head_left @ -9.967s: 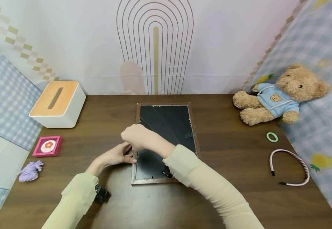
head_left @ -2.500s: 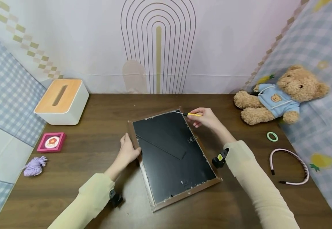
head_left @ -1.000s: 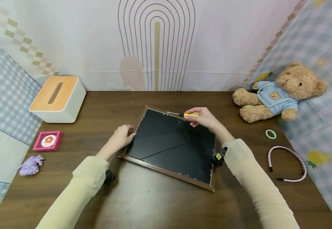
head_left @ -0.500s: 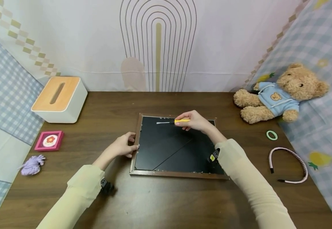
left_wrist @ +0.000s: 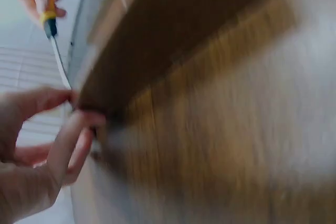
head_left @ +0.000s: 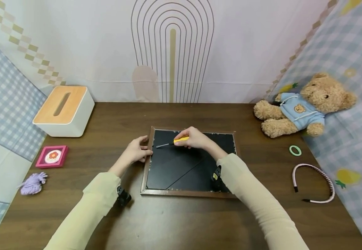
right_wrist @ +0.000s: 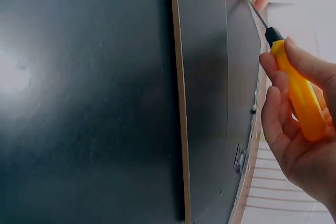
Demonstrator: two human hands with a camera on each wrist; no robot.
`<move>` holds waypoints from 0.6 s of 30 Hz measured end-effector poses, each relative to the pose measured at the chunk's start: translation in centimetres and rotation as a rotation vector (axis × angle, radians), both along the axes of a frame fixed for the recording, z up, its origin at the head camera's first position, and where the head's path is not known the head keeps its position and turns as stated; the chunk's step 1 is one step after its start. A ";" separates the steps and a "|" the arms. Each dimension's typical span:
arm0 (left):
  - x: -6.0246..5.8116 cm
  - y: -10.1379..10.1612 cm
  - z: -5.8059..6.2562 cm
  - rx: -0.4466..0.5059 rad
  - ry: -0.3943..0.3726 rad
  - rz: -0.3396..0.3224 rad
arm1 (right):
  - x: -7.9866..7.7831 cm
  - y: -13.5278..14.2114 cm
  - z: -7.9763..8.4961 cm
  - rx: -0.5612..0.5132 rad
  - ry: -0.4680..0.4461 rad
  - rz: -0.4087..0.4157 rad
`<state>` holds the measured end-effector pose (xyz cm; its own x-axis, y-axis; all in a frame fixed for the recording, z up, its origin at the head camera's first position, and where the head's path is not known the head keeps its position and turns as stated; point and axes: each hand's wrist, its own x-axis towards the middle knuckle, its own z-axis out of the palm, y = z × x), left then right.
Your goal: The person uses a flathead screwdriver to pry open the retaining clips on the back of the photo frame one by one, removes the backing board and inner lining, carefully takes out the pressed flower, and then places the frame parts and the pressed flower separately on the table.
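A picture frame lies face down on the table, its brown wooden rim (head_left: 187, 193) around a black backing board (head_left: 174, 170). My left hand (head_left: 132, 152) pinches the frame's left edge, thumb on top and fingers along the outer side. In my right hand (head_left: 196, 138) is a flat-tipped screwdriver, gripped by its yellow handle (right_wrist: 302, 95). Its shaft points left over the backing, the tip close to the left edge near my left thumb. In the right wrist view a small metal hanger (right_wrist: 240, 159) sits by the rim. The left wrist view is blurred.
On the left stand a white tissue box (head_left: 71, 118) with a wooden lid, a pink square case (head_left: 52, 156) and a purple yarn bundle (head_left: 33, 183). At right are a teddy bear (head_left: 302, 107), a green ring (head_left: 295, 150) and a headband (head_left: 330, 180).
The frame has been turned from upright to lying sideways. My right hand has carried the screwdriver from the far edge leftward toward the left edge. My left hand stays on the frame's left side.
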<state>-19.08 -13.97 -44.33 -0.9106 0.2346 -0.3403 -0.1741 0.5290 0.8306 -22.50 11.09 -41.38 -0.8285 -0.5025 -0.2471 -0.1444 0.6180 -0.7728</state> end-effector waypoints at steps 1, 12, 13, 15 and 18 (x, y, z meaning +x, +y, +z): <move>0.1 0.1 0.1 -0.002 0.001 0.024 | 0.0 -0.2 0.0 0.005 0.003 0.006; 1.4 -0.2 0.0 0.036 -0.016 0.091 | 0.1 -1.7 0.0 0.059 -0.002 0.031; 1.5 -0.2 -0.1 0.038 -0.016 0.086 | 0.1 -1.8 0.0 0.064 0.012 0.041; 1.4 -0.2 -0.1 0.040 -0.019 0.076 | -0.1 -1.9 0.2 0.076 0.049 0.070; 1.3 -0.3 -0.2 0.040 -0.017 0.052 | -0.4 -2.1 0.4 0.075 0.075 0.104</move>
<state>-17.74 -14.25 -44.54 -0.9163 0.2006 -0.3467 -0.2146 0.4852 0.8477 -22.92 9.04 -40.94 -0.7908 -0.5686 -0.2266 -0.2661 0.6527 -0.7093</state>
